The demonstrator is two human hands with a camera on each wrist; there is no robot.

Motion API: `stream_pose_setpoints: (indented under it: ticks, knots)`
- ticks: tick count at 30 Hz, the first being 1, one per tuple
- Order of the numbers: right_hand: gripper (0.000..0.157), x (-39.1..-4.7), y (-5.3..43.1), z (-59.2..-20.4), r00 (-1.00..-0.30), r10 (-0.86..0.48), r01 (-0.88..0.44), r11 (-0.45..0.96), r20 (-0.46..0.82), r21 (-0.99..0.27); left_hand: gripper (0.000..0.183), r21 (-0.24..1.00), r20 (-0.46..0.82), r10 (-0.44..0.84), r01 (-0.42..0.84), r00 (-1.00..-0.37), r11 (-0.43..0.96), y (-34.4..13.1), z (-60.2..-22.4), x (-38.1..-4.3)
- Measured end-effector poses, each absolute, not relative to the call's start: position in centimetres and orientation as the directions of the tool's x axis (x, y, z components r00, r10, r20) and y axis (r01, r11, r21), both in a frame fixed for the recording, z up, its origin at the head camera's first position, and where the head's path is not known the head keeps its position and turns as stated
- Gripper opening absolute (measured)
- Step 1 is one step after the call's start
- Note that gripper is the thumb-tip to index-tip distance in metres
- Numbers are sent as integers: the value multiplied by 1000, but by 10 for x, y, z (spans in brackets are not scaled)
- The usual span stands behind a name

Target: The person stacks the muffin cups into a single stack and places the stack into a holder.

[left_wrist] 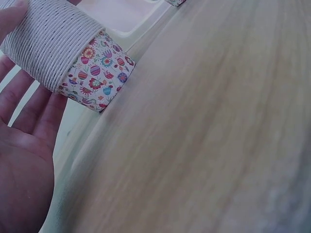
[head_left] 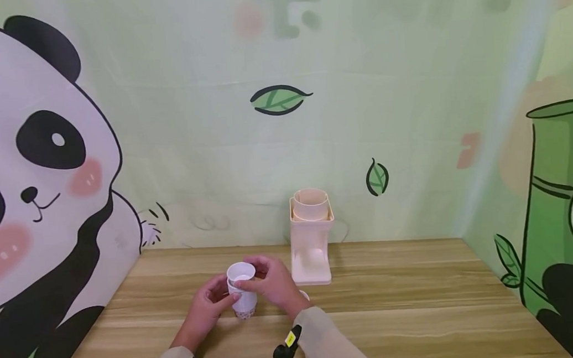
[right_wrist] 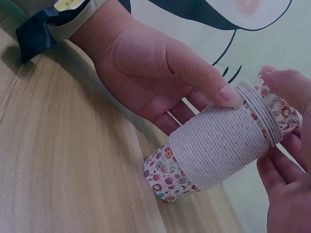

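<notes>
A stack of nested paper cups (head_left: 245,303) with white rims and a flower print stands upright, low over the wooden table, between both hands. My left hand (head_left: 207,306) grips its side, thumb in front and fingers behind. At the upper end, my right hand (head_left: 272,282) pinches the top cup (right_wrist: 276,104), whose printed side shows above the closely packed rims. In the right wrist view the left hand (right_wrist: 146,68) lies along the stack, and part of the right hand (right_wrist: 291,199) shows at the right edge. The left wrist view shows the stack's printed base (left_wrist: 99,75).
A pale pink dispenser (head_left: 310,249) with a round holder on top stands at the table's back, right of the hands. Another white cup rim (head_left: 304,295) peeks out behind the right wrist. The wooden table (head_left: 399,293) meets a panda-printed backdrop (head_left: 205,151).
</notes>
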State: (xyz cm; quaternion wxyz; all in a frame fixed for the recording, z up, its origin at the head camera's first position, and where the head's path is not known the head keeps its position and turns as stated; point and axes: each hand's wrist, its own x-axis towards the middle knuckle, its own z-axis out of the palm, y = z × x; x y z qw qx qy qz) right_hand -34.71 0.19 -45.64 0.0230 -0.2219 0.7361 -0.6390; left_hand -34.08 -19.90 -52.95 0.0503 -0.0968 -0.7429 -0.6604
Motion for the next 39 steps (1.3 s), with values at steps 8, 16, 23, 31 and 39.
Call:
stream_pose_setpoints:
  ticks: [8,16,23,31,39]
  knots:
    - [47,-346,3,-461,-898,-364,-297,92,245,-950,51,974,200,81,207,-976,94,-199,-528,-339]
    - [51,-347,3,-467,-912,-351,-273,128,214,-954,51,975,189,76,197,-979,106,-198,-526,-338]
    - [49,-346,3,-470,-909,-330,-335,208,256,-919,50,967,221,80,229,-972,108,-197,-526,-338]
    - [50,-346,4,-471,-881,-357,-413,261,310,-873,49,971,211,64,217,-975,105,-198,-528,-340]
    - [51,-346,6,-469,-891,-361,-389,288,276,-875,51,963,240,85,248,-967,105,-197,-529,-339]
